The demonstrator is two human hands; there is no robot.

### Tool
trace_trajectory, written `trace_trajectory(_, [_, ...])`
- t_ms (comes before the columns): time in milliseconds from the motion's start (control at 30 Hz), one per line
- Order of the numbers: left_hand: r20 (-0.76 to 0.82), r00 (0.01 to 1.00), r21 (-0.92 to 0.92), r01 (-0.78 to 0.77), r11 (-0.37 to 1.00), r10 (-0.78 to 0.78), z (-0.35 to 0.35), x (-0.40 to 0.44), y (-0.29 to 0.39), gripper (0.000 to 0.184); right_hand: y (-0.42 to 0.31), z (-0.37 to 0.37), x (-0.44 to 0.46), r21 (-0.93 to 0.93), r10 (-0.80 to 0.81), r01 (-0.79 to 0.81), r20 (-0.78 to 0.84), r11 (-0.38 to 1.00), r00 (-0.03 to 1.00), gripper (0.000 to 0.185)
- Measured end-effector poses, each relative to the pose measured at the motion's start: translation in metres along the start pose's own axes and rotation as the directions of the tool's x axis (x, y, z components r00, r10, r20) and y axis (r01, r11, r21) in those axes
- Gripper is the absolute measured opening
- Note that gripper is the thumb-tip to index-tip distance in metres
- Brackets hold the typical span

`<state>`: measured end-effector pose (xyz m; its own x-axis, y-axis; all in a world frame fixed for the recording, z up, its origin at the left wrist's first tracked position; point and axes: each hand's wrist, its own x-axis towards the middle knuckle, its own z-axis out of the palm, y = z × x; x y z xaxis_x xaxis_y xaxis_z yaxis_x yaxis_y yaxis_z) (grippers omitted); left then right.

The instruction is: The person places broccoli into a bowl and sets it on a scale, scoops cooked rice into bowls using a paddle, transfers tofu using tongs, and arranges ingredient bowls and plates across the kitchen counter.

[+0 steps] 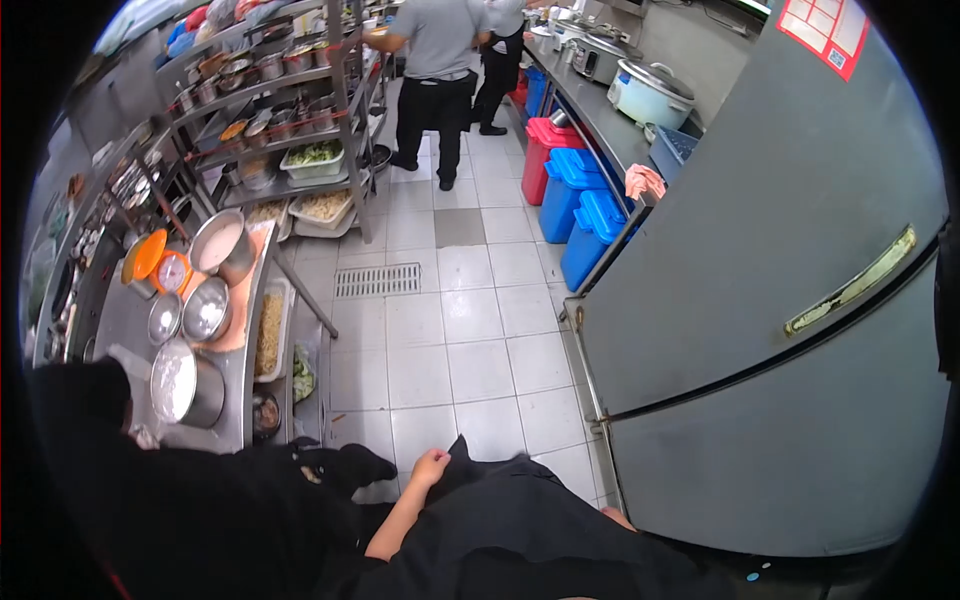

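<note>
Near the bottom centre, my left hand (431,467) is closed, its fingers pinching the edge of a black cloth (500,510) that spreads over the front of my body. Only a small patch of skin from my right hand (618,518) shows at the cloth's right side, below the grey fridge (720,350). Its fingers are hidden, so what it holds or touches cannot be made out. White floor tiles (420,375) lie beyond both hands.
A person in black (200,510) stands close on the left by a steel table (235,400) with pots (205,385). Loaded shelves (270,90) stand behind. Two people (435,50) are farther up the aisle; red (547,150) and blue bins (598,240) line the right counter (610,125).
</note>
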<state>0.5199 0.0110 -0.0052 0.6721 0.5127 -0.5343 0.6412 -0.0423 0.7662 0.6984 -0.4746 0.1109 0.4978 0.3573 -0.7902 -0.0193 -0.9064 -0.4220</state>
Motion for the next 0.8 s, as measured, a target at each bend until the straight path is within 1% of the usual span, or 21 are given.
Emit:
trace_trajectory(33, [0.010, 0.999, 0.036, 0.035, 0.999, -0.035, -0.001, 0.011, -0.007, 0.036, -0.025, -0.011, -0.004, 0.085, 0.136, -0.133, -0.031, 0.987, 0.990, 0.020])
trace_trajectory(67, [0.018, 0.997, 0.076, 0.068, 0.995, -0.069, -0.004, 0.022, -0.011, 0.035, -0.019, -0.019, 0.019, 0.105, 0.136, -0.131, -0.037, 0.986, 0.990, 0.020])
trace_trajectory(133, [0.106, 0.970, 0.118, 0.205, 0.972, -0.217, -0.012, 0.041, -0.005, 0.035, 0.006, -0.034, 0.100, 0.179, 0.122, -0.131, 0.058, 0.975, 0.991, 0.021])
trace_trajectory(167, [0.107, 0.973, 0.141, 0.190, 0.972, -0.206, -0.019, 0.051, 0.017, 0.035, -0.004, -0.048, 0.130, 0.485, 0.291, -0.298, 0.091, 0.822, 0.952, 0.020])
trace_trajectory(233, [0.188, 0.944, 0.376, 0.185, 0.908, -0.271, -0.036, 0.057, 0.059, 0.035, -0.027, -0.081, 0.180, 0.588, 0.273, -0.238, 0.031, 0.773, 0.961, 0.021])
trace_trajectory(300, [0.190, 0.939, 0.459, 0.174, 0.871, -0.288, -0.047, 0.073, 0.090, 0.035, -0.056, -0.115, 0.226, 0.656, 0.238, -0.148, -0.049, 0.740, 0.970, 0.023])
trace_trajectory(367, [0.184, 0.936, 0.534, 0.160, 0.830, -0.299, -0.056, 0.109, 0.109, 0.034, -0.083, -0.146, 0.257, 0.708, 0.211, -0.109, -0.058, 0.698, 0.976, 0.023])
trace_trajectory(400, [0.196, 0.965, 0.585, 0.027, 0.811, -0.174, -0.063, 0.133, 0.100, 0.032, -0.096, -0.163, 0.271, 0.737, 0.188, -0.079, -0.066, 0.671, 0.980, 0.023])
trace_trajectory(433, [0.221, 0.974, 0.629, -0.097, 0.772, -0.058, -0.071, 0.152, 0.089, 0.031, -0.098, -0.172, 0.291, 0.750, 0.215, -0.099, -0.059, 0.654, 0.975, 0.021])
trace_trajectory(467, [0.318, 0.944, 0.681, -0.290, 0.673, 0.085, -0.074, 0.174, 0.078, 0.031, -0.102, -0.182, 0.299, 0.761, 0.220, -0.107, -0.049, 0.640, 0.974, 0.021])
trace_trajectory(500, [0.407, 0.884, 0.716, -0.466, 0.520, 0.230, -0.076, 0.187, 0.091, 0.031, -0.106, -0.193, 0.306, 0.734, 0.218, -0.125, -0.032, 0.667, 0.976, 0.021])
trace_trajectory(533, [0.482, 0.797, 0.729, -0.595, 0.339, 0.364, -0.077, 0.201, 0.102, 0.032, -0.110, -0.209, 0.313, 0.704, 0.215, -0.140, -0.019, 0.696, 0.976, 0.022])
trace_trajectory(567, [0.345, 0.933, 0.722, -0.334, 0.606, 0.103, -0.075, 0.220, 0.114, 0.032, -0.113, -0.223, 0.320, 0.701, 0.245, -0.186, 0.016, 0.688, 0.969, 0.021])
trace_trajectory(600, [0.147, 0.968, 0.627, 0.069, 0.776, -0.205, -0.071, 0.215, 0.183, 0.033, -0.106, -0.233, 0.334, 0.706, 0.255, -0.198, 0.026, 0.680, 0.967, 0.021])
trace_trajectory(633, [-0.045, 0.890, 0.490, 0.416, 0.766, -0.454, -0.067, 0.206, 0.263, 0.033, -0.097, -0.245, 0.346, 0.718, 0.274, -0.221, 0.043, 0.660, 0.961, 0.021])
trace_trajectory(667, [-0.033, 0.887, 0.499, 0.415, 0.761, -0.461, -0.066, 0.230, 0.261, 0.033, -0.088, -0.259, 0.355, 0.729, 0.294, -0.240, 0.056, 0.640, 0.954, 0.020])
trace_trajectory(700, [0.113, 0.941, 0.635, 0.178, 0.752, -0.318, -0.065, 0.267, 0.254, 0.032, -0.085, -0.275, 0.360, 0.744, 0.346, -0.250, 0.026, 0.620, 0.938, 0.021])
trace_trajectory(733, [0.281, 0.942, 0.716, -0.080, 0.694, -0.182, -0.062, 0.300, 0.246, 0.031, -0.082, -0.290, 0.363, 0.749, 0.362, -0.255, 0.022, 0.611, 0.932, 0.021])
trace_trajectory(767, [0.337, 0.939, 0.691, -0.200, 0.695, -0.065, -0.058, 0.311, 0.270, 0.030, -0.081, -0.303, 0.365, 0.788, 0.395, -0.231, -0.018, 0.571, 0.918, 0.022])
trace_trajectory(800, [0.356, 0.932, 0.690, -0.218, 0.690, -0.062, -0.052, 0.337, 0.280, 0.030, -0.080, -0.314, 0.369, 0.825, 0.429, -0.202, -0.055, 0.529, 0.902, 0.023])
